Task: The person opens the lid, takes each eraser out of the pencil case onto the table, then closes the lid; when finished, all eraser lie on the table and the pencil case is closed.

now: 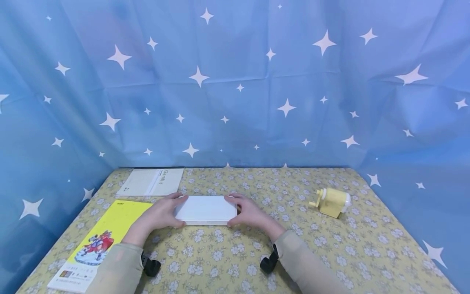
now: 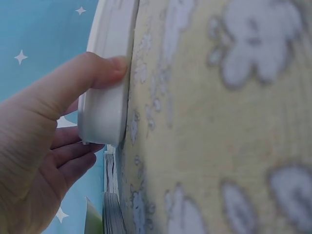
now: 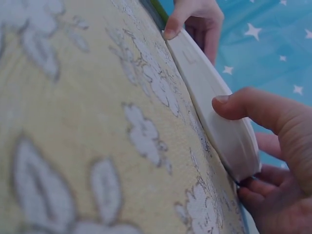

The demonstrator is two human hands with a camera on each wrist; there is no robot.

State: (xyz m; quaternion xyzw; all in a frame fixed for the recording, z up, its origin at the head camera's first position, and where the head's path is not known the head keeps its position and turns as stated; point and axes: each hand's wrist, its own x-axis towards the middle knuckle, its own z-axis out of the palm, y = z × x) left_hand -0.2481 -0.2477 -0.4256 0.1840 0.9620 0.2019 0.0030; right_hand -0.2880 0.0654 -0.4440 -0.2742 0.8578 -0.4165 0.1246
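Bench: flowered covering (image 1: 227,269), yellowish ground with pale blooms and grey leaves, running from the near edge of the head view back to the curtain.
Sleeves, two: left sleeve (image 1: 116,267) and right sleeve (image 1: 306,261), both light beige, reaching in from the near side.
Wrist devices, two: black, one at the left cuff (image 1: 150,267), one at the right cuff (image 1: 269,263).
Yellow book (image 1: 123,216): lying at the left, partly hidden by the left forearm; yellow upper cover, white lower part, figure in red and blue.
Left hand (image 1: 161,213): grips the left end of the white box, thumb on the near side wall, other fingers partly hidden behind it.
Right hand (image 1: 250,213): grips the right end likewise, thumb on the near side wall, fingers around the far side.
White box (image 1: 207,209): one, plain, oblong, long side across the bench, held between the two hands at mid-bench; level, low at the cloth, full contact cannot be told.
Sharpener (image 1: 333,202): pale yellow, hand crank toward the left, standing well apart from the right hand.
Pale booklet (image 1: 147,182): at the far left corner, lettered "Gambit", beyond the yellow book.
Curtain (image 1: 235,81): blue, white four-pointed stars, creased, behind and at both sides.
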